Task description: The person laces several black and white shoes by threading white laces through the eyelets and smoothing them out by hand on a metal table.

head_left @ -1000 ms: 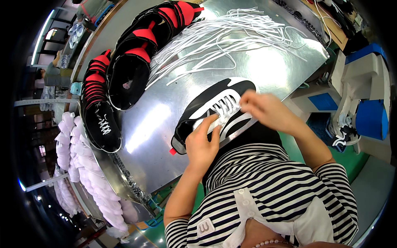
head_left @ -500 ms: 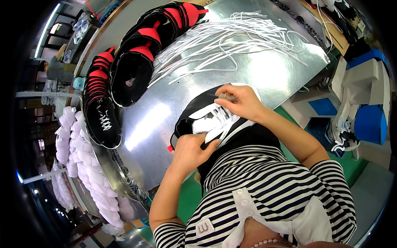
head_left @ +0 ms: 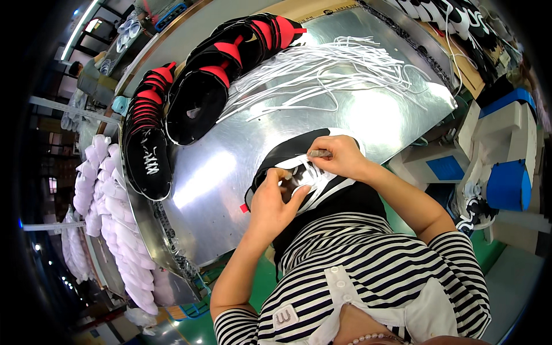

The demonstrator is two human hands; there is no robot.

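Note:
A black and white shoe [head_left: 286,148] with white laces [head_left: 313,177] lies at the table's near edge, against my body, its opening towards the left. My left hand [head_left: 272,202] grips the shoe at the opening, with thumb and fingers curled over the edge beside the laces. Some fingertips are hidden inside. Between the fingers of my right hand [head_left: 343,157] is a small thin tool with a greyish-tan wrapped handle [head_left: 320,153]; its tip is at the lacing and too small to make out. A red tab [head_left: 244,208] sticks out at the shoe's heel.
On the metal table [head_left: 210,172], a bundle of white laces [head_left: 345,72] lies beyond the shoe. Two rows of nested black shoes with red linings [head_left: 195,106] [head_left: 148,155] stand at the left. White stacked pieces [head_left: 118,230] hang past the left edge. A beige and blue machine [head_left: 489,155] stands right.
My left hand has shifted onto the shoe's opening, its fingers curling in near the laces. My right hand has turned the tool down against the lacing. The whole view has shifted slightly.

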